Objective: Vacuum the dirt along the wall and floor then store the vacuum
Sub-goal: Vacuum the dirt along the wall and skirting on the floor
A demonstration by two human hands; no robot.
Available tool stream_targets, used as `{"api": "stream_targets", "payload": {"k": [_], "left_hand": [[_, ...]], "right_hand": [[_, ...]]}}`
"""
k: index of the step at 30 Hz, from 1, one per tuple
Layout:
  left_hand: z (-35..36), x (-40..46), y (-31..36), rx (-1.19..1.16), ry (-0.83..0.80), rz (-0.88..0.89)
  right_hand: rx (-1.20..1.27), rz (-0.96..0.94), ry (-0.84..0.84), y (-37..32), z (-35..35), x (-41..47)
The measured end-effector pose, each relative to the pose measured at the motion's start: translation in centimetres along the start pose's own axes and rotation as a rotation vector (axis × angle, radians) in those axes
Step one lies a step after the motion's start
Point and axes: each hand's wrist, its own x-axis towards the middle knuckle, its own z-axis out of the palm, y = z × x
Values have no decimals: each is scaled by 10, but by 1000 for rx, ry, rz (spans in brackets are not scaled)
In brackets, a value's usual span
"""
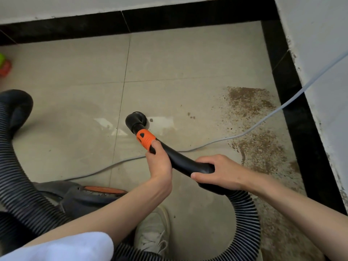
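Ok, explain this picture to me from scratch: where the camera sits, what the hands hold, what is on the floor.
The single picture comes from a camera worn on a person's head, looking down at their own arms. No robot is involved. The left hand grips the black vacuum wand just behind its orange collar. The right hand grips the curved handle further back, where the ribbed hose joins. The round brush nozzle sits low over the beige tiled floor, away from the mess. Brown dirt lies scattered along the black skirting of the right wall. A pale cable runs across the floor. The vacuum body sits at lower left, beside a white shoe.
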Motion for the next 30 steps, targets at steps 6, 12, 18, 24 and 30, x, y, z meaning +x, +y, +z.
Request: {"api": "stream_targets", "payload": {"k": [6, 12, 18, 24, 30], "left_hand": [[17, -14, -14, 73, -91, 0], [36, -25, -17, 89, -219, -25], [54, -32, -25, 138, -385, -44], [55, -46, -53, 242, -408, -49], [72, -48, -48, 243, -488, -60]], "right_hand": [[20, 38, 48, 17, -4, -25], [5, 53, 162, 31, -9, -44], [-19, 63, 269, 44, -11, -64], [-3, 94, 283, 60, -2, -93], [32, 107, 369, 66, -3, -98]]}}
